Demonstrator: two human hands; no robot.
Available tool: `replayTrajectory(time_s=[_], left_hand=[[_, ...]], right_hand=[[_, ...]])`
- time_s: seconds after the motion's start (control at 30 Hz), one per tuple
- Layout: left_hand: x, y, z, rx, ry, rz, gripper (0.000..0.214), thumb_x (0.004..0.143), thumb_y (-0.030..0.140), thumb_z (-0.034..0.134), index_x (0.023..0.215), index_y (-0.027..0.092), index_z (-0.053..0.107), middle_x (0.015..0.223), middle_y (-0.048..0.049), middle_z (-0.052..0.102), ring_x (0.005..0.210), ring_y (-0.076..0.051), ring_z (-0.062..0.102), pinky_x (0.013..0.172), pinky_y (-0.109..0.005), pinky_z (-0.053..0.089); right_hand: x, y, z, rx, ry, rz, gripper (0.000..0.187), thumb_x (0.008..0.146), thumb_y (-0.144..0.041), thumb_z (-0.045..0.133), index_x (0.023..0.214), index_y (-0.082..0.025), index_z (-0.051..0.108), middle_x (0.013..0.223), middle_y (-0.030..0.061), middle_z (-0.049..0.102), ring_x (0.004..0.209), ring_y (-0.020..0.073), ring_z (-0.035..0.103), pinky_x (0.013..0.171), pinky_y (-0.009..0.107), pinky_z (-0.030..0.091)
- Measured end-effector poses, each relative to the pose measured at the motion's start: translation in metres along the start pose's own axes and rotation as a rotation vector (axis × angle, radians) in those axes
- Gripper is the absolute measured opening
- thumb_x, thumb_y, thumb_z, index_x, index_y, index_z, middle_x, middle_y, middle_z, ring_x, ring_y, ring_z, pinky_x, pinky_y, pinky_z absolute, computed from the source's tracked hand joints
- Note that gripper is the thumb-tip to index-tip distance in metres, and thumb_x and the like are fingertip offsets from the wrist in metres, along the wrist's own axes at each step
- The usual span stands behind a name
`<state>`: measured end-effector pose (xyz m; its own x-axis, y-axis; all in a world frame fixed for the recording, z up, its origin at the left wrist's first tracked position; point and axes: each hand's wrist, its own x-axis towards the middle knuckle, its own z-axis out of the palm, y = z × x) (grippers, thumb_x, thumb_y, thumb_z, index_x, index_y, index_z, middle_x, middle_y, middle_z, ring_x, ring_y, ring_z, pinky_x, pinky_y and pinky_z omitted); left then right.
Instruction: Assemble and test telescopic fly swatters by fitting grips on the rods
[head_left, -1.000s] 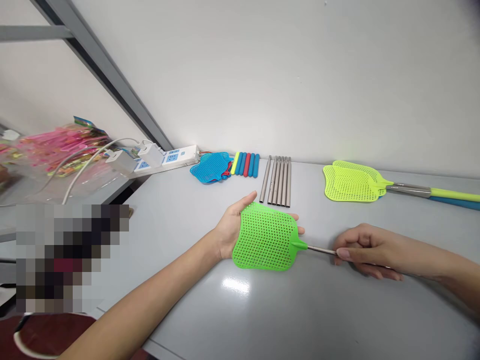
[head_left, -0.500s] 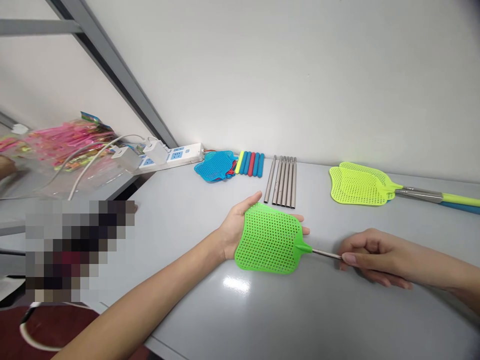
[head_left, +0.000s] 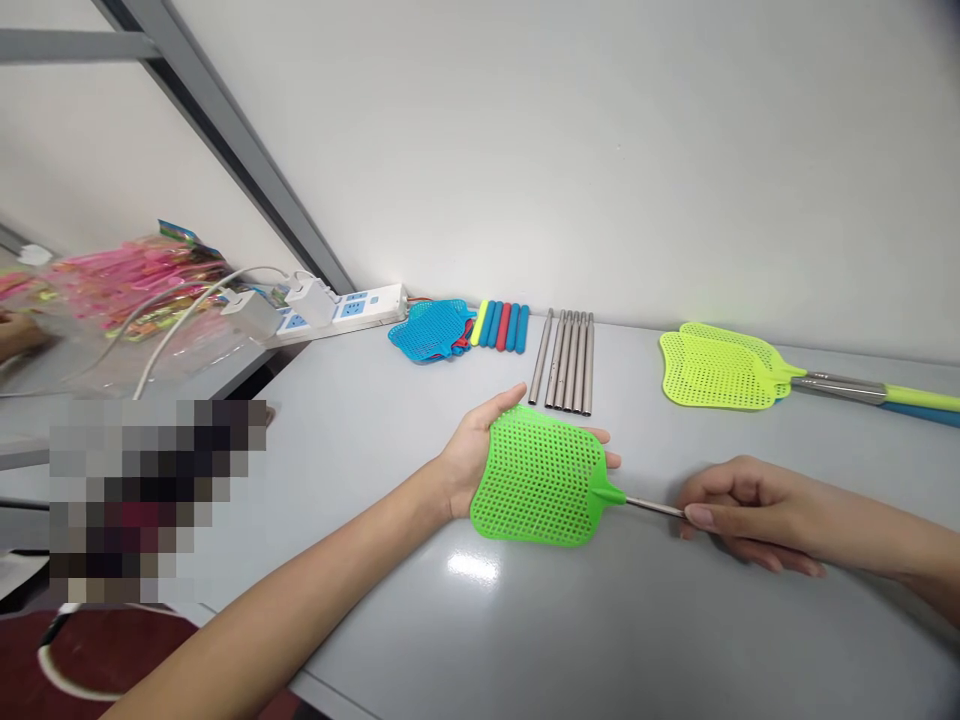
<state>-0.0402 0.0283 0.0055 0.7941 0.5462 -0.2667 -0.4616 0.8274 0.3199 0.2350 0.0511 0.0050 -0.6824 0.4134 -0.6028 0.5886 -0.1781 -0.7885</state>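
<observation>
Working near steel tubes [head_left: 571,365] and coloured grips [head_left: 502,328]. Pinching the rod [head_left: 651,507] in the right hand [head_left: 754,510], backing the green swatter head [head_left: 540,480] with a spread left hand [head_left: 465,458]. Barely shifted since half a second ago.

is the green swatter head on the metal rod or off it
On: the green swatter head meets the metal rod at its neck, with no gap showing.

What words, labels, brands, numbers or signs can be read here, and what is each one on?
None can be read.
Blue card by the plastic bags: too small and blurred to read.
Power strip: no legible lettering.
Yellow swatters' metal shafts: tiny dark marks, too small to tell whether they are print.
Green swatter: no lettering visible.
</observation>
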Motion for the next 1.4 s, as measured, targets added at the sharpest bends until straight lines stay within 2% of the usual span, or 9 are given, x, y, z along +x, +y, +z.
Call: replayTrajectory(time_s=[0.4,1.4], left_hand=[[0.0002,-0.0002,0.0004,-0.006,0.015,0.004,0.078,0.076,0.061,0.030,0.121,0.000,0.042,0.122,-0.0212,0.047,0.113,-0.032,0.042,0.100,-0.041,0.019],[0.0005,-0.0005,0.0003,0.005,0.048,0.026,0.079,0.077,0.060,0.030,0.126,-0.001,0.037,0.120,-0.0226,0.048,0.112,-0.032,0.044,0.101,-0.042,0.018]], right_hand=[[0.0010,-0.0059,-0.0006,-0.019,0.003,-0.011,0.037,0.082,-0.050,0.045,0.084,-0.015,0.059,0.045,-0.0069,0.042,0.031,0.0011,0.028,0.030,0.012,0.023],[0.0010,-0.0005,0.0012,-0.011,0.004,-0.007,0.037,0.082,-0.050,0.045,0.085,-0.016,0.058,0.044,-0.0070,0.043,0.030,0.0010,0.027,0.029,0.012,0.023]])
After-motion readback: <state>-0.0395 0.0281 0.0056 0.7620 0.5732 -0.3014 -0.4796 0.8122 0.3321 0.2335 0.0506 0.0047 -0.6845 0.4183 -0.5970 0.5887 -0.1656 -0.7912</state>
